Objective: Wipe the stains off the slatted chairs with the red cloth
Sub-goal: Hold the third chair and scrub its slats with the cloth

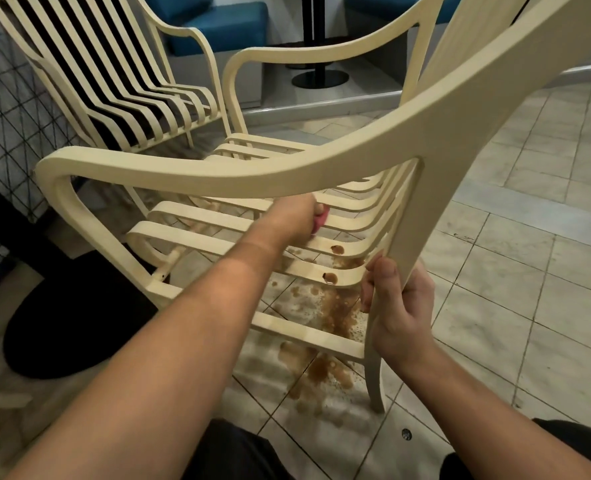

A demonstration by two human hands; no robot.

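A cream slatted chair [218, 171] fills the middle of the view, seen from its side. My left hand [292, 216] reaches under the armrest and holds the red cloth [320, 220] against a seat slat. Only a small part of the cloth shows past my fingers. My right hand [396, 306] grips the chair's rear upright near the seat. Brown stains [337, 250] sit in the curved ends of two near slats, one further forward [329, 278].
A second cream slatted chair [121, 84] stands behind at the left. Brown liquid [325, 341] is spilled on the tiled floor under the seat. A black round table base [69, 327] lies at the left, another [320, 77] far back. Blue benches [218, 26] line the back.
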